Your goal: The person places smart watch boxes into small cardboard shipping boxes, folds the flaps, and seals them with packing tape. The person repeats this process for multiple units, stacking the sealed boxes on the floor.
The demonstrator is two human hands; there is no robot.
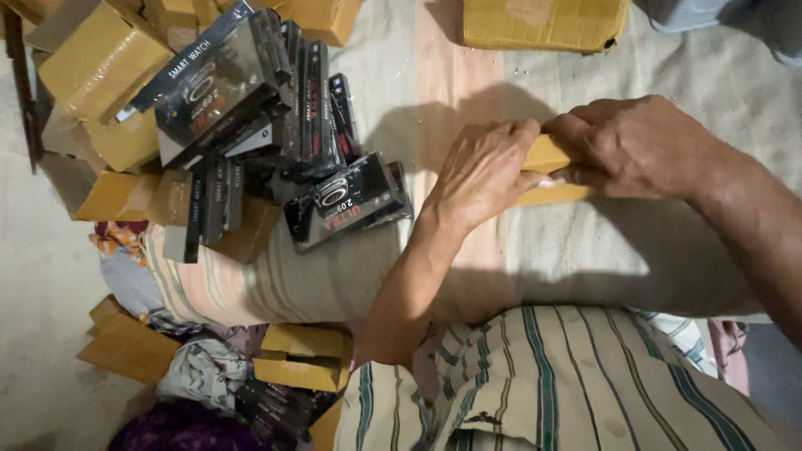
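Note:
Both my hands grip one small yellow-brown cardboard box (547,154) over a cloth-covered cushion (585,250). My left hand (483,171) covers the box's left end with its fingers curled over the top. My right hand (635,146) clamps the right end, hiding most of that side. Only the box's middle and lower edge show between the hands. To the left lies a heap of black glossy product boxes (251,108), one of them (342,205) lying flat nearest my left hand.
Plain brown cartons (100,63) pile up at the upper left, another large carton (543,21) at the top. More small cartons (305,355) and crumpled cloth (200,372) lie on the floor below the cushion. My striped garment (568,384) fills the bottom.

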